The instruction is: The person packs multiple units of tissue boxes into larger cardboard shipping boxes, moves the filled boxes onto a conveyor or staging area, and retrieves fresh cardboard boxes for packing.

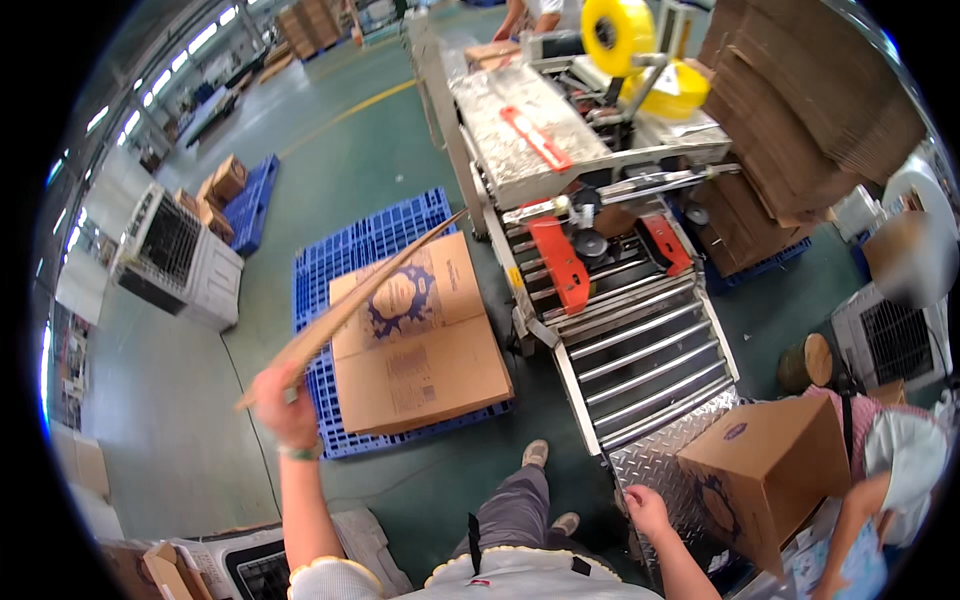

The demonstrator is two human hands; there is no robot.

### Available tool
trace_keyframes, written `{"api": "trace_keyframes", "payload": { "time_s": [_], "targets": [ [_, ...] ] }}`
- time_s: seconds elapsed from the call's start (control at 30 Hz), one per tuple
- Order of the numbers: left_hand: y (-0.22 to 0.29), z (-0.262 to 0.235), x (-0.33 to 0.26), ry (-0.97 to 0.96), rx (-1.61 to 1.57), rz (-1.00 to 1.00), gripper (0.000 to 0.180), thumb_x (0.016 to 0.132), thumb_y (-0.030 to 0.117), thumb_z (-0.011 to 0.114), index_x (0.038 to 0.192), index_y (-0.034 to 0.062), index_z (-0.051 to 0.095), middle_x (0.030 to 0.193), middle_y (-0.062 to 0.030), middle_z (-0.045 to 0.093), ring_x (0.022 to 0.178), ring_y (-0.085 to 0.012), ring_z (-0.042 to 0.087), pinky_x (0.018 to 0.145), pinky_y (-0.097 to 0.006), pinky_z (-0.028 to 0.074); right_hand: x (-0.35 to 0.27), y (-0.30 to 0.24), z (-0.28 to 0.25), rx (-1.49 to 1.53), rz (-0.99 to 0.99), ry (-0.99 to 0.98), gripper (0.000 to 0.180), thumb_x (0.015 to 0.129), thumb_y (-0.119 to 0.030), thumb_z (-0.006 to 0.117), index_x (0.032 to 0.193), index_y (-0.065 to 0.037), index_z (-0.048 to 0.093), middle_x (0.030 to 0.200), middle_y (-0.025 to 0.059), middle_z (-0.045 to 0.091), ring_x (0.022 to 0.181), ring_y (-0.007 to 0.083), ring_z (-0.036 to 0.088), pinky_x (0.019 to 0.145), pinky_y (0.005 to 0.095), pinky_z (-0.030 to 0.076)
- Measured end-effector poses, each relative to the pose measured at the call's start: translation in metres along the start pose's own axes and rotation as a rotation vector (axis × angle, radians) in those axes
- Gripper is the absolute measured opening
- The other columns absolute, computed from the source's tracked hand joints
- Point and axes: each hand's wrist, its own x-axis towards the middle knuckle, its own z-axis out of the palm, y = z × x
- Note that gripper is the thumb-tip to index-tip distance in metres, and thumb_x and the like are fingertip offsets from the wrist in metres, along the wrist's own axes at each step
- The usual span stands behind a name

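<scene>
My left hand (287,402), slightly blurred, grips one end of a flattened cardboard carton (345,305), which is seen nearly edge-on. The carton slants up to the right above a brown carton stack (425,345) with blue print. That stack lies on a blue plastic pallet (375,225). Beside the left edge of a metal tread plate (650,450), my right hand (650,510) has its fingers curled in, with nothing visible in them. On the plate to its right stands an upright, formed cardboard box (765,475).
A carton-sealing machine (590,220) with yellow tape rolls and a roller conveyor (650,370) stands ahead right. A co-worker (890,470) bends beside the box at lower right. Tall folded cardboard (815,120) leans at far right. An air cooler (180,260) stands left.
</scene>
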Motion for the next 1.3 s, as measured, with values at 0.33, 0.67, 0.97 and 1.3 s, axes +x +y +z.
{"api": "trace_keyframes", "payload": {
  "time_s": [0.33,0.67,0.97,1.3],
  "targets": [
    [0.203,-0.173,0.13,0.595,-0.631,0.138,0.069,0.1,0.068,0.04,0.076,0.0034,0.046,0.064,-0.0044,0.04,0.06,-0.0142,0.035,0.055,-0.03,0.025,-0.186,-0.139,-0.119,-0.315,-0.527,0.444,0.101,0.08,-0.042,0.083,0.157,-0.007,0.029,0.159,0.0311,0.024,0.149,0.0488,0.023,0.12,0.0624,0.019],
    [0.398,0.012,0.082,0.287,-0.952,-0.272,0.025,0.097,0.015,0.059,0.115,-0.0014,0.057,0.108,-0.0128,0.06,0.104,-0.0256,0.057,0.098,-0.038,0.043,-0.339,-0.091,-0.19,-0.629,-0.381,1.079,0.041,0.068,-0.033,0.089,0.071,-0.01,0.054,0.065,0.0068,0.055,0.062,0.0266,0.056,0.071,0.0376,0.05],
    [0.518,0.014,0.025,-0.847,-0.953,1.036,0.072,0.101,0.049,0.049,0.15,-0.0031,0.041,0.152,-0.0252,0.045,0.146,-0.0379,0.039,0.121,-0.049,0.027,-0.309,-0.044,-0.15,-0.961,0.3,1.086,0.063,0.087,-0.039,0.071,0.146,-0.024,0.054,0.153,-0.0008,0.048,0.145,0.0204,0.037,0.115,0.0644,0.017],
    [0.551,0.047,0.059,-0.952,-0.57,1.078,0.031,0.096,0.035,0.063,0.087,0.0057,0.065,0.078,-0.0183,0.07,0.076,-0.0393,0.069,0.069,-0.051,0.054,-0.328,-0.046,-0.115,-0.527,-0.081,1.282,0.012,0.069,-0.004,0.062,0.071,-0.016,0.06,0.097,-0.0063,0.067,0.115,0.0216,0.057,0.116,0.0546,0.018]
  ]
}}
